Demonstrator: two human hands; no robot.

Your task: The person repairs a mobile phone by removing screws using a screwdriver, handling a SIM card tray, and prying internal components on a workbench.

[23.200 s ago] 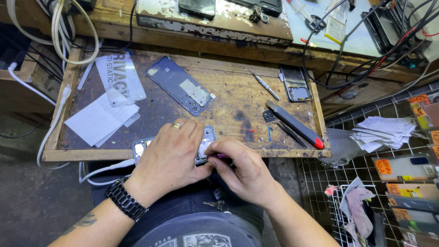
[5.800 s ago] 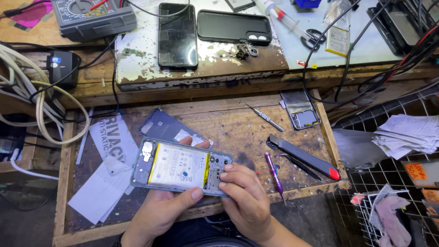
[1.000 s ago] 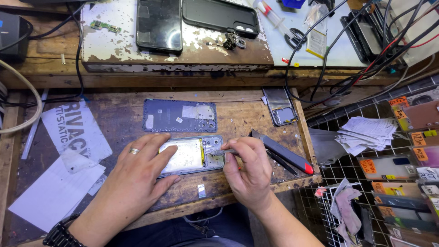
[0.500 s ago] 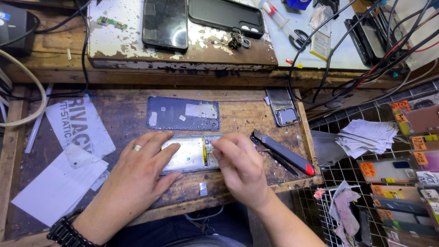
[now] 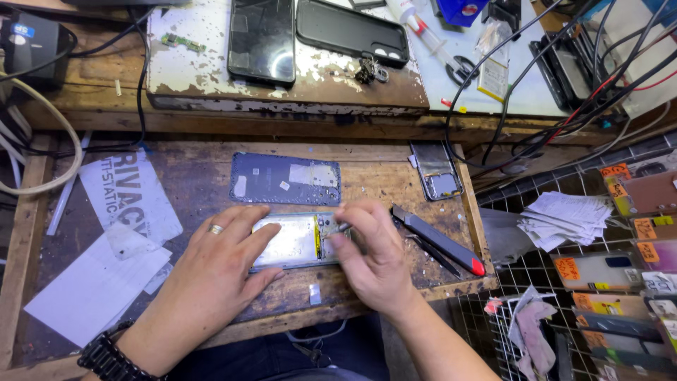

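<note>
— What's at the far left of your bench?

— A loop of pale cable [image 5: 28, 141], then a couple of printed white sheets [image 5: 106, 240] lying on the worn wooden work board [image 5: 190, 183]. My left hand [image 5: 211, 275] comes in over them, ring on one finger and a dark watch [image 5: 113, 360] on the wrist.

— What is that hand doing?

— It lies flat and spread, fingers loose, pressing down on the left part of the opened phone [image 5: 296, 240]. It grips nothing; it only pins the phone to the board.

— And where does the phone sit?

— Near the front edge of the board, about the middle, lying flat with its silvery inside facing up. Just behind it, apart from it, lies the bluish back cover [image 5: 282, 180], inner face up.

— Your right hand?

— My right hand [image 5: 374, 261] covers the phone's right end. Thumb and forefinger are pinched on a thin metal tool [image 5: 338, 228], probably tweezers, though my fingers hide most of it. Its tip rests on the phone near the yellow strip.

— Further right?

— A dark utility knife with a red end [image 5: 437, 240] lies slantwise just beside my right hand. Behind it rests a small phone frame [image 5: 437, 173]. Past the board's edge sits a stack of white papers [image 5: 564, 219] on a wire rack [image 5: 536, 296].
</note>
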